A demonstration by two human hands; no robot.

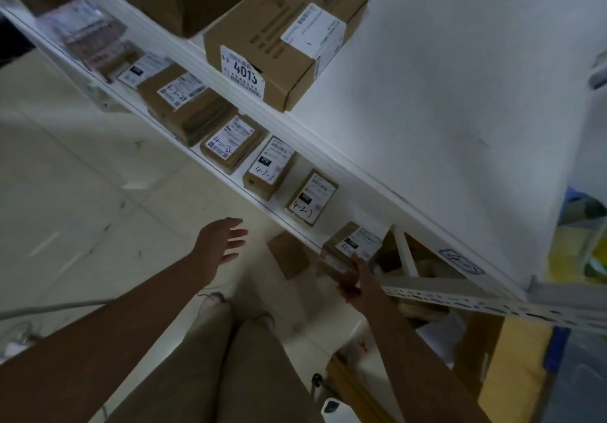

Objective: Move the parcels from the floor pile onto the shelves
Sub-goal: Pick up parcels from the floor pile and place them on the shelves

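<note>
While the right hand (pixel 359 286) grips a small labelled box (pixel 348 248) at the lower shelf (pixel 226 179) edge, centre-right of frame, label up to continue the numbered row (pixel 308 197), left hand (pixel 220 242) hangs released, likely for balance.

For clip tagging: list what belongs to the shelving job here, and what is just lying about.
Job: right hand gripping the small parcel at the lower shelf edge; open left hand; shelved parcel 4-3-7; parcel 4-3-5; box 4013.
Lying about: grey cable at the left; blue object at the right.
</note>
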